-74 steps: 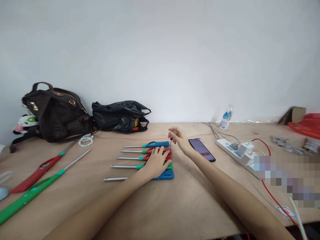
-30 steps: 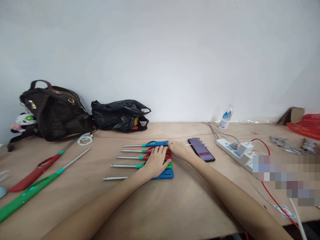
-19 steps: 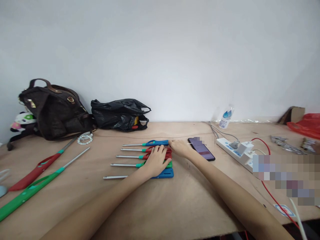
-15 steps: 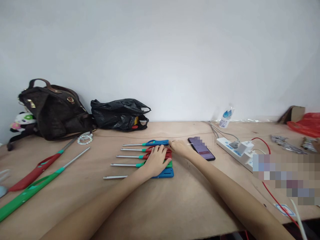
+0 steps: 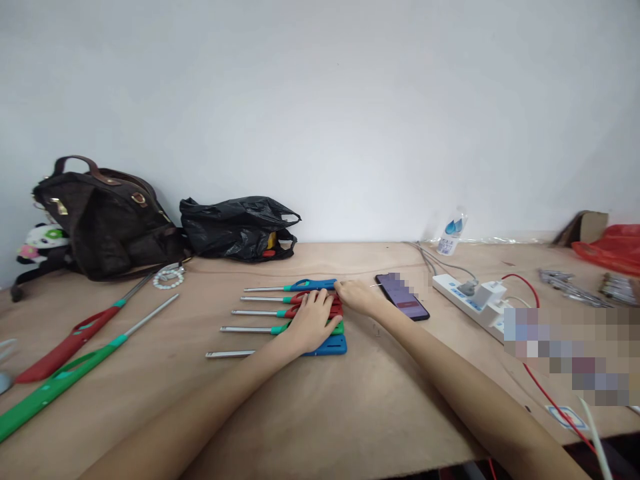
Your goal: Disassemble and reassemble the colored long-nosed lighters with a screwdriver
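Several long-nosed lighters lie side by side on the wooden table, metal tubes pointing left. A blue lighter [image 5: 327,285] is farthest away, then two red lighters, a green lighter [image 5: 277,330] and a nearer blue lighter [image 5: 334,345]. My left hand [image 5: 311,323] rests across the middle handles, palm down, fingers spread. My right hand [image 5: 357,297] is at the right ends of the far handles, its fingers closed; what they pinch is hidden. A thin pale stick [image 5: 376,285] shows just beyond that hand, beside the phone; whether the hand holds it is unclear.
A phone [image 5: 404,298] lies right of my hands, near a white power strip [image 5: 453,290] with plugs and cables. A red lighter [image 5: 70,343] and a green lighter [image 5: 65,377] lie left. Behind are a dark bag [image 5: 120,227] and a black plastic bag [image 5: 230,230].
My right hand and the thin pale stick have shifted slightly left. My left hand stays on the handles, and the lighters keep their places.
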Motion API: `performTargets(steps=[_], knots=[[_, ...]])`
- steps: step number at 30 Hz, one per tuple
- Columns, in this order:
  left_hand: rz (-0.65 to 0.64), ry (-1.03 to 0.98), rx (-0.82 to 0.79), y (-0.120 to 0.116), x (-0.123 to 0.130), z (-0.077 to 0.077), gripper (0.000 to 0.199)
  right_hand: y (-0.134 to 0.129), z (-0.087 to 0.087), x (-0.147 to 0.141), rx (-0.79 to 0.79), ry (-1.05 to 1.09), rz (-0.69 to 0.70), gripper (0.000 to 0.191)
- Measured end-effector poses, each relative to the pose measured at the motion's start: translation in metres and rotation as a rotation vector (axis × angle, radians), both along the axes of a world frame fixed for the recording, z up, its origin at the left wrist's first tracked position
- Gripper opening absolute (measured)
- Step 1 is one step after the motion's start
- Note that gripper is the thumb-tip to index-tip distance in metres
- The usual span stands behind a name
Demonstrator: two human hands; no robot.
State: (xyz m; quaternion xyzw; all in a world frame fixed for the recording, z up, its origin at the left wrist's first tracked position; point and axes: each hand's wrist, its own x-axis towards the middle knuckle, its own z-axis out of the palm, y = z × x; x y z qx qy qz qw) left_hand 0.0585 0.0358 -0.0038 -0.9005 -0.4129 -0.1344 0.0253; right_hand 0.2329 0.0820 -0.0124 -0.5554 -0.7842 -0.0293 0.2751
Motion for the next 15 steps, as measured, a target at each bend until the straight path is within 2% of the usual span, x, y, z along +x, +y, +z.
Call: performTargets(steps=[6, 11, 15], knots=[[-0.002, -0.006, -0.005, 0.001, 0.0, 0.0, 0.035, -0.01, 0.028, -0.008, -0.242, -0.392, 0.038, 0.017], [0.003, 0.019, 0.016, 0.001, -0.001, -0.002, 0.041, -0.019, 0.057, 0.006, -0.319, -0.46, 0.087, 0.025], [0.001, 0.018, 0.02, 0.001, -0.001, -0.002, 0.041, -0.035, 0.063, 0.03, -0.474, -0.497, 0.176, 0.017]])
